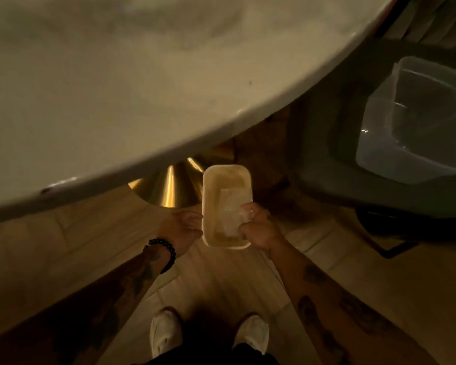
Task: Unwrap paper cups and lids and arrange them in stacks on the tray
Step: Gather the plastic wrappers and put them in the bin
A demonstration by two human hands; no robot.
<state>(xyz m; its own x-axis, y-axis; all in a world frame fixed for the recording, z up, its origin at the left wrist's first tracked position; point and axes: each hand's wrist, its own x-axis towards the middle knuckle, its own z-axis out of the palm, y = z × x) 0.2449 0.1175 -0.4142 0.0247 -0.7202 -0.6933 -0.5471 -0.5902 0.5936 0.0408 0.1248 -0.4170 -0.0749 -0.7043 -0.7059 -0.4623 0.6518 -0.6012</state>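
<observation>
Both forearms reach forward and down. The right hand [256, 227] grips the right rim of the pale oblong tray [223, 184], thumb over a clear wrapper [232, 210] lying inside. The left hand [181, 229] is relaxed, fingertips at the tray's left rim. The tray hangs over wooden floor [71, 248] – below the round tabletop [116, 101] edge, with a brass table base [169, 187] just beyond.

The counter [116, 101] top looks smooth and pale, with a faint sheen. Its cone base [169, 185] is polished, brass-coloured metal. The tray [221, 180] seems matt, perhaps plastic. The floor [77, 246] is wood plank, and the tub [419, 122] is clear, glossy plastic.
</observation>
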